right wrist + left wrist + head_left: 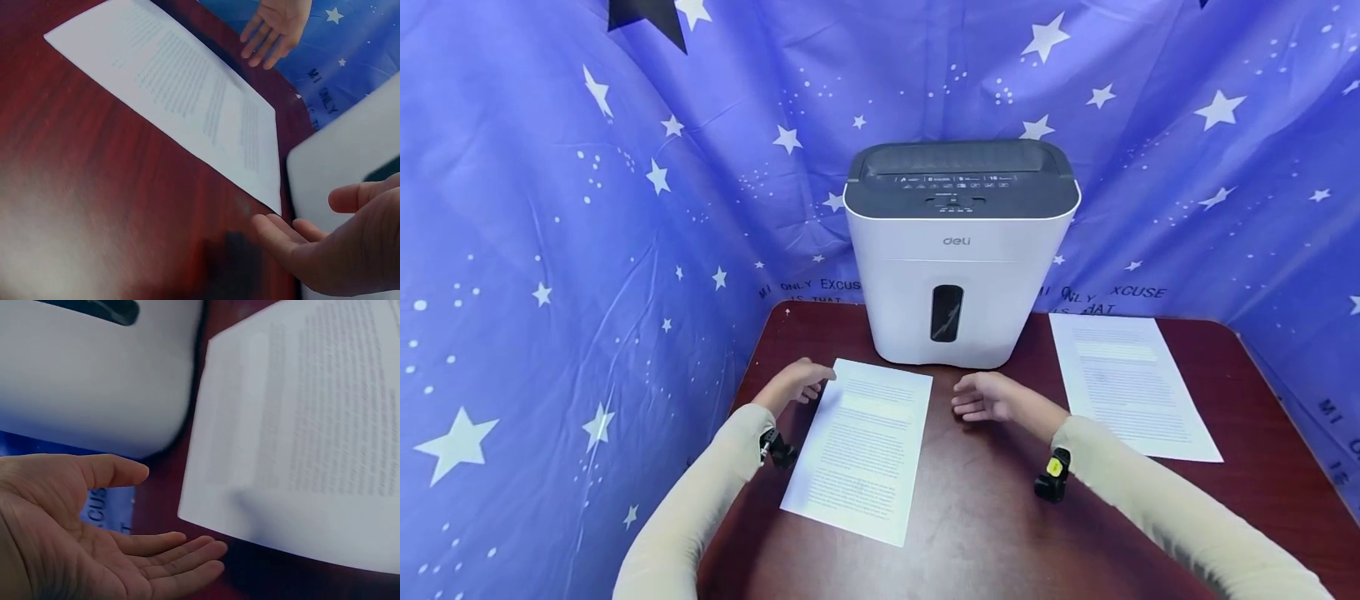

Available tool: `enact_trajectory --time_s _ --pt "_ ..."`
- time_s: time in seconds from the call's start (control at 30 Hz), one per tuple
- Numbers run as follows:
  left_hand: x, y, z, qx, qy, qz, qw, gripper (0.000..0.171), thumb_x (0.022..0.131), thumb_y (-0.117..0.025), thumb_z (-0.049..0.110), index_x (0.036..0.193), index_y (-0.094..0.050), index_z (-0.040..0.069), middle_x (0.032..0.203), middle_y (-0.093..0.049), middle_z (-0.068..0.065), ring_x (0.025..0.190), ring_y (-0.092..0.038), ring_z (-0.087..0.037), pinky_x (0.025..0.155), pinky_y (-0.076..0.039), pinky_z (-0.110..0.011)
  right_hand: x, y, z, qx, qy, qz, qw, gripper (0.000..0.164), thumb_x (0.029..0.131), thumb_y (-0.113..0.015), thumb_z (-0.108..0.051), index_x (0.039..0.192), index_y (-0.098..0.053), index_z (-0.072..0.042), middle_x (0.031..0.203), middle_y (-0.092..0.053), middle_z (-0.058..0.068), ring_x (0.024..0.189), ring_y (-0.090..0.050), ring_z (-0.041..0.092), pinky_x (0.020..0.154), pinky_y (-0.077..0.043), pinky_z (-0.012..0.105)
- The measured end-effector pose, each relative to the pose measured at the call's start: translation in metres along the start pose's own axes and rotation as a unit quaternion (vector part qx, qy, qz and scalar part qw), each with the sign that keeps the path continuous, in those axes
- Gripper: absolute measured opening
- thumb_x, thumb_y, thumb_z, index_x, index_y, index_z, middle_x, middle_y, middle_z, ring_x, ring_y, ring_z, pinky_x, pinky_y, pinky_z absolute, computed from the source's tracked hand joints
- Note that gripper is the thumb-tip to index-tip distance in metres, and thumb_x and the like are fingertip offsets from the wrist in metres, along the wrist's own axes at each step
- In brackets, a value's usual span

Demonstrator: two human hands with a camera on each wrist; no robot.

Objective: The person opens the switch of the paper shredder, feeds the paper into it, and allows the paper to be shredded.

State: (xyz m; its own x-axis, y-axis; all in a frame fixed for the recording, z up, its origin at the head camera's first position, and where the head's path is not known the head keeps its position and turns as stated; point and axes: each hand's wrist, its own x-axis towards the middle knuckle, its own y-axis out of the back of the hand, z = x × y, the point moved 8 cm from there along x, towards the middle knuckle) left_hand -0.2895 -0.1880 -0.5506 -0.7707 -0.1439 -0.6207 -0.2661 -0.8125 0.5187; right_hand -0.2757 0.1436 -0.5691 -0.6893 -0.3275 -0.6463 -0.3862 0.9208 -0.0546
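Observation:
A printed sheet of paper (865,446) lies at a slight angle on the dark red table. By its far left corner is my left hand (796,382), palm inward and fingers loosely extended; in the left wrist view the hand (119,534) holds nothing and is apart from the page. To the right of the same sheet my right hand (988,396) hovers low over the table, fingers relaxed and holding nothing. Its fingertips (265,228) appear near the sheet's corner in the right wrist view. Behind both hands stands a white paper shredder (902,292) with a dark grey top.
A second printed sheet (1131,392) lies on the right side of the table (985,517), beyond my right forearm. A blue curtain (700,208) with white stars hangs behind and to both sides. Small black devices are strapped to both wrists.

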Motion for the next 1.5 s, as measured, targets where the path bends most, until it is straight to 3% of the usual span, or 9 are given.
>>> enact_trajectory --time_s 0.07,0.17,0.33,0.57,0.87,1.1,1.37,1.5 --pt "0.002 -0.003 -0.007 0.004 0.013 -0.010 0.9999 0.058 0.093 -0.065 0.022 0.138 -0.044 -0.008 0.131 -0.060 -0.033 0.122 -0.061 -0.045 0.106 -0.050 -0.053 0.003 -0.009 0.007 0.013 -0.015 -0.016 1.000 0.040 0.103 -0.036 -0.014 0.137 -0.042 0.008 0.145 -0.047 0.037 0.136 -0.050 0.045 0.115 -0.044 0.050" --pt "0.003 -0.007 -0.016 0.007 0.027 -0.027 0.9993 0.053 0.093 -0.065 0.023 0.133 -0.049 -0.010 0.129 -0.061 -0.035 0.120 -0.062 -0.045 0.105 -0.051 -0.053 0.006 -0.021 0.015 0.026 -0.032 -0.037 0.998 0.046 0.103 -0.034 -0.014 0.142 -0.036 0.011 0.153 -0.034 0.040 0.142 -0.041 0.049 0.119 -0.039 0.052" --pt "0.001 -0.011 -0.024 0.013 0.034 -0.046 0.9983 0.049 0.094 -0.062 0.023 0.125 -0.055 -0.015 0.122 -0.066 -0.032 0.113 -0.067 -0.042 0.103 -0.053 -0.050 0.010 -0.034 0.021 0.045 -0.048 -0.042 0.997 0.053 0.103 -0.034 -0.014 0.147 -0.029 0.014 0.152 -0.033 0.042 0.143 -0.039 0.051 0.119 -0.038 0.054" --pt "-0.001 -0.015 -0.028 -0.001 0.041 -0.057 0.9975 0.044 0.092 -0.061 0.019 0.119 -0.058 -0.015 0.113 -0.071 -0.030 0.100 -0.072 -0.037 0.098 -0.056 -0.048 0.016 -0.039 0.030 0.071 -0.072 -0.025 0.995 0.048 0.103 -0.036 -0.014 0.143 -0.032 0.013 0.150 -0.036 0.042 0.140 -0.043 0.051 0.117 -0.039 0.055" --pt "-0.002 -0.020 -0.027 -0.021 0.028 -0.040 0.9986 0.038 0.092 -0.060 0.016 0.114 -0.059 -0.014 0.100 -0.072 -0.025 0.091 -0.074 -0.034 0.094 -0.058 -0.048 0.020 -0.034 0.034 0.085 -0.077 0.003 0.993 0.053 0.100 -0.039 -0.013 0.145 -0.030 0.014 0.146 -0.041 0.040 0.132 -0.052 0.046 0.117 -0.041 0.053" --pt "0.000 -0.031 -0.029 -0.045 0.037 -0.039 0.9976 0.024 0.090 -0.060 0.012 0.103 -0.057 -0.007 0.084 -0.066 -0.013 0.073 -0.068 -0.024 0.094 -0.058 -0.048 0.020 -0.029 0.033 0.078 -0.070 0.017 0.994 0.044 0.097 -0.039 -0.013 0.134 -0.039 0.012 0.138 -0.046 0.033 0.125 -0.055 0.042 0.117 -0.042 0.050" --pt "0.006 -0.034 -0.032 -0.040 0.045 0.008 0.9982 0.030 0.087 -0.065 0.008 0.107 -0.046 -0.002 0.084 -0.057 -0.012 0.078 -0.068 -0.029 0.093 -0.058 -0.050 0.018 -0.025 0.035 0.076 -0.072 0.025 0.994 0.031 0.097 -0.040 -0.013 0.120 -0.047 0.006 0.129 -0.049 0.026 0.124 -0.056 0.040 0.116 -0.042 0.049" --pt "0.006 -0.035 -0.031 -0.037 0.044 0.015 0.9982 0.023 0.086 -0.066 0.007 0.097 -0.047 0.001 0.080 -0.057 -0.011 0.074 -0.066 -0.027 0.088 -0.060 -0.048 0.017 -0.023 0.037 0.086 -0.070 0.028 0.993 0.021 0.097 -0.041 -0.012 0.111 -0.048 0.002 0.130 -0.050 0.027 0.121 -0.058 0.038 0.117 -0.041 0.050"
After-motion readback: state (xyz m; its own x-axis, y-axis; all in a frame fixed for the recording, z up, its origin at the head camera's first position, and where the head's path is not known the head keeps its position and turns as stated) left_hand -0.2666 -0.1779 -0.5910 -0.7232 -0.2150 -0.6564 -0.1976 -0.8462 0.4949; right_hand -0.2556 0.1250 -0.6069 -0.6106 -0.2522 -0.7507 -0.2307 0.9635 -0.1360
